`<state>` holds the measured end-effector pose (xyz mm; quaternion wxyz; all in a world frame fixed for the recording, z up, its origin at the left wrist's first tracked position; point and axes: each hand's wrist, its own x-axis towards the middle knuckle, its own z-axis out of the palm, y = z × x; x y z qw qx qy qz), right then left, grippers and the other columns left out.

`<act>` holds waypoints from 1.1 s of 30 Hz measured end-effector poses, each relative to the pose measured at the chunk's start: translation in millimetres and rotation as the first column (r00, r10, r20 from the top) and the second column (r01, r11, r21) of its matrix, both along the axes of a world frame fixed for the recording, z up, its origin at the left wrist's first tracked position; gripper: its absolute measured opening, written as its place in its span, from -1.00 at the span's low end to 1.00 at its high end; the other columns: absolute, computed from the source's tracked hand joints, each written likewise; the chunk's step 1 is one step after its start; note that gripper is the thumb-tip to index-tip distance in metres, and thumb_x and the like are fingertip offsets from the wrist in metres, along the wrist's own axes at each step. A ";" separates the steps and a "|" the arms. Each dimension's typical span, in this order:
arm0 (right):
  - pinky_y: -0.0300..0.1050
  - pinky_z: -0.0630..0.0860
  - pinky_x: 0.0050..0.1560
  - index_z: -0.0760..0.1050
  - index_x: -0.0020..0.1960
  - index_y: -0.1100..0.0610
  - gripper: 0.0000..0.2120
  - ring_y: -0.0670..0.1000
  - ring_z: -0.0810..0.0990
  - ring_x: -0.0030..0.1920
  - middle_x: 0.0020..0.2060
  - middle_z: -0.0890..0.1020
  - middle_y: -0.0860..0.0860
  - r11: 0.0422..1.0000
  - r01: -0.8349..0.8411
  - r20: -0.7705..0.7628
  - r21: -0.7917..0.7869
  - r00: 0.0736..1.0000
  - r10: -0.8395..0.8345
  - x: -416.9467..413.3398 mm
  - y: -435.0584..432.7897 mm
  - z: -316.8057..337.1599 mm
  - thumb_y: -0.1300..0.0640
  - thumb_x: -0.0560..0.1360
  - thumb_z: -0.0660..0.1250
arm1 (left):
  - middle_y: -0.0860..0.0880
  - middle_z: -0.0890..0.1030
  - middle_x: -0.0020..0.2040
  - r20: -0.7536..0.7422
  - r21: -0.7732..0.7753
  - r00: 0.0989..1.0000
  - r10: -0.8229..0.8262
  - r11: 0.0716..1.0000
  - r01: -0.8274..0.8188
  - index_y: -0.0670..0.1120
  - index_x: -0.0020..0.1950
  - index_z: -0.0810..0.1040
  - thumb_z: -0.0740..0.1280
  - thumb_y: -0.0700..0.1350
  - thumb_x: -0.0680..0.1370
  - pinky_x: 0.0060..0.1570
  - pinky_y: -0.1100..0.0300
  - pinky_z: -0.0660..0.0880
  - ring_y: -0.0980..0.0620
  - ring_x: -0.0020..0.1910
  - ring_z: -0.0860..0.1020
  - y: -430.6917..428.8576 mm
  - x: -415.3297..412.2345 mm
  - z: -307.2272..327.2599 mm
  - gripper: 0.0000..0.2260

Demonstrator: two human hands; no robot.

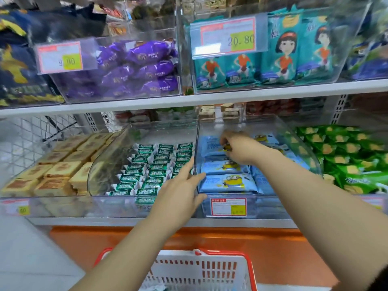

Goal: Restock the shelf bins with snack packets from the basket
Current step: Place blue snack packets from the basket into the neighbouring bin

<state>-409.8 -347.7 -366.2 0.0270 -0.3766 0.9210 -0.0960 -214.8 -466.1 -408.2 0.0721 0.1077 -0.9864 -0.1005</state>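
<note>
Nearest, at the lower edge, the red-rimmed white plastic basket [201,267] sits below both forearms; its contents are mostly out of view. Above it the left hand [180,192] reaches to the front left corner of the clear plastic shelf bin [304,148]. Its fingers are straight and pressed together along the outside of the bin's left wall, with the thumb on the inner side, holding nothing. In that bin the pale blue snack packets printed with a yellow cartoon figure [230,182] lie flat in rows from front to back, long axes running left to right. Farther in, the right hand [237,147] hangs over the back left of the same bin, fingers curled downward and seemingly pinching one blue packet [210,143] by its end, though blur hides the exact grip. That packet lies just left of and beneath the fingertips, so the right hand is plainly the nearer. The coming move is probably to lower it flat into the back row, its long axis matching the others, while the left hand steadies the bin.
</note>
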 end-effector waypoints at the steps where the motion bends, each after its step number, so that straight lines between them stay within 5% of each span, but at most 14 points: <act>1: 0.02 0.51 -0.01 0.35 0.20 0.07 -0.77 0.10 0.51 -0.01 0.10 0.53 0.09 1.000 -0.017 0.046 0.012 0.999 0.016 -1.3 -4.1 -3.9 0.26 0.59 0.24 | 0.13 -0.11 0.63 0.001 -0.008 1.000 0.000 1.000 0.000 0.15 0.54 0.28 0.32 0.14 0.59 0.34 -0.02 0.39 -0.06 0.34 0.47 -0.6 0.2 0.4 -0.47; 5: -0.08 0.43 -0.03 0.42 0.21 0.05 -0.81 0.06 0.48 0.04 0.22 0.50 0.07 0.997 -0.079 0.208 -0.013 0.975 0.080 -0.9 -13.0 -16.6 0.22 0.63 0.18 | 0.13 -0.14 0.62 0.018 -0.013 1.000 0.007 1.000 -0.007 0.19 0.54 0.26 0.29 0.16 0.60 0.38 -0.02 0.35 -0.07 0.39 0.42 -3.0 1.5 -0.3 -0.48; 9: -0.03 0.49 0.16 0.44 0.34 0.02 -0.69 0.11 0.49 0.26 0.39 0.44 0.05 0.988 0.016 0.228 -0.156 0.973 0.020 -7.3 8.6 -4.8 0.20 0.64 0.14 | 0.12 -0.18 0.62 -0.050 -0.023 0.999 0.014 1.000 -0.015 0.21 0.52 0.26 0.26 0.19 0.60 0.52 0.00 0.10 -0.02 0.57 0.10 3.3 5.6 4.5 -0.50; 14: -0.09 0.43 0.20 0.36 0.46 0.03 -0.58 0.16 0.43 0.35 0.46 0.37 0.11 0.988 0.122 0.125 -0.096 0.986 -0.110 -26.5 48.1 -5.1 0.24 0.63 0.13 | 0.08 0.18 0.55 -0.318 -0.003 0.942 -0.107 0.994 0.112 0.09 0.48 0.36 0.23 0.02 0.64 0.50 0.08 0.15 0.04 0.51 0.19 22.2 -16.4 34.1 -0.61; 19: 0.14 0.22 0.46 0.20 0.55 -0.03 -0.52 0.19 0.24 0.49 0.52 0.27 0.12 0.983 0.142 -0.034 0.112 0.990 -0.139 -22.3 71.2 -42.3 -0.02 0.64 0.08 | -0.05 0.31 0.52 -0.117 0.030 0.979 -0.166 0.985 0.170 -0.02 0.55 0.26 0.16 -0.04 0.67 0.46 -0.03 0.24 -0.09 0.49 0.26 32.1 -97.0 28.2 -0.56; 23: 0.20 -0.02 0.53 0.08 0.59 -0.05 -0.49 0.15 0.02 0.57 0.59 0.09 0.06 0.983 0.127 -0.049 0.135 0.991 -0.121 -10.9 74.0 -48.8 -0.11 0.66 -0.02 | -0.02 0.09 0.62 0.155 -0.025 0.971 -0.183 0.982 0.189 0.11 0.60 0.13 0.03 0.06 0.70 0.50 -0.25 0.05 -0.11 0.59 0.02 31.5 -137.1 14.7 -0.55; 33: 0.21 0.02 0.53 0.03 0.60 -0.05 -0.47 0.20 -0.01 0.56 0.60 0.02 0.09 0.977 0.167 0.056 0.134 0.983 -0.175 -14.4 79.3 -46.1 -0.08 0.65 -0.01 | 0.02 0.05 0.62 0.345 -0.038 0.925 -0.161 0.982 0.185 0.12 0.58 0.17 -0.15 0.14 0.69 0.49 -0.28 0.00 -0.10 0.59 0.02 34.2 -136.3 9.0 -0.54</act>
